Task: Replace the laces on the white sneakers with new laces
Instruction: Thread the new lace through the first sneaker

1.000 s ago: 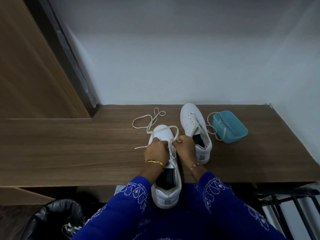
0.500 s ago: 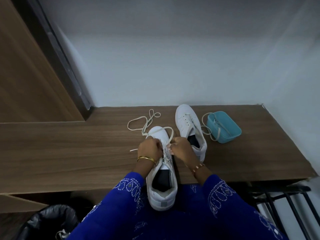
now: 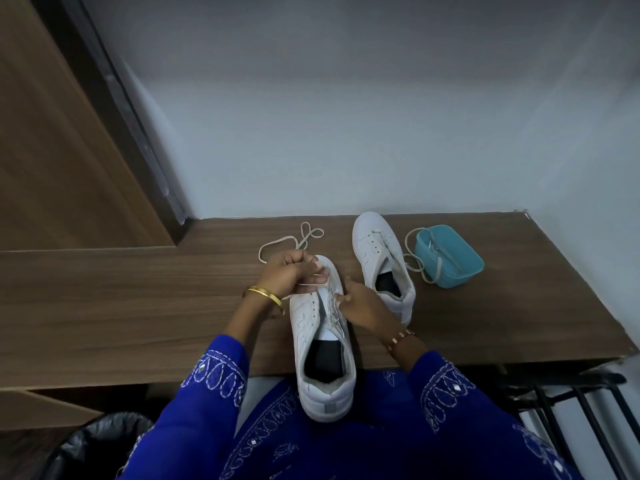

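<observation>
A white sneaker (image 3: pixel 317 344) lies heel toward me, half over the front edge of the wooden bench (image 3: pixel 138 306). My left hand (image 3: pixel 294 273) is raised over its toe and pinches a cream lace (image 3: pixel 277 242), which trails off in loops behind the hand. My right hand (image 3: pixel 360 306) sits on the sneaker's right side, its fingertips at the eyelets. Whether it holds a lace end is hard to tell. The second white sneaker (image 3: pixel 384 265) lies unlaced further back to the right.
A teal plastic tub (image 3: pixel 450 259) at the back right has a lace draped over its rim. A black bin (image 3: pixel 90 445) stands below the bench at left, and a black metal rack (image 3: pixel 571 410) at lower right. The wall runs behind the bench.
My left hand has lifted up and away toward the toe, drawing the lace with it. My right hand has stayed at the eyelets. The camera view has shifted slightly.
</observation>
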A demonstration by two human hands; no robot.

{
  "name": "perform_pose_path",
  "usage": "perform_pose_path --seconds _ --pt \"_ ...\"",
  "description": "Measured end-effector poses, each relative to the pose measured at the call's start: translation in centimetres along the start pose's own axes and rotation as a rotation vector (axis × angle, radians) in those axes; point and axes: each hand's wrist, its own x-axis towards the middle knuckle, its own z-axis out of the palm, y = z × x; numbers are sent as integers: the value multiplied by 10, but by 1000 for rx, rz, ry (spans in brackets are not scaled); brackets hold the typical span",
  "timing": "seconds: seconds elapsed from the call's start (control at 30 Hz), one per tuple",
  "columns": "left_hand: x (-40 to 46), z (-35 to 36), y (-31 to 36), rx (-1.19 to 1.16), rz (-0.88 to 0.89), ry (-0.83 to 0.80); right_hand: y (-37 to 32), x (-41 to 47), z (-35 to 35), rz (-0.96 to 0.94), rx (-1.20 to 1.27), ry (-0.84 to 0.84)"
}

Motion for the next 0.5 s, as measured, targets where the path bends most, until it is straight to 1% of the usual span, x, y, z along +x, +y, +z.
perform_pose_path --seconds 0.1,0.17,0.23,0.33,0.4,0.47,0.5 --pt "-3 -4 0 7 -1 -45 -8 -6 -7 -52 115 -17" --pt "-3 -6 -10 3 3 -18 -13 -11 -6 -88 112 40" --pt "-4 -8 -20 -16 21 4 -14 -13 -3 -116 107 131" --pt "-3 -10 -34 -44 48 19 -12 -13 3 -114 152 203" --pt "-1 -8 -45 -16 70 111 -12 -10 4 -91 201 236" --pt "1 -3 -58 96 103 224 -14 -6 2 -92 249 278" --pt "0 -1 -63 168 147 247 -14 -3 0 -98 256 288"
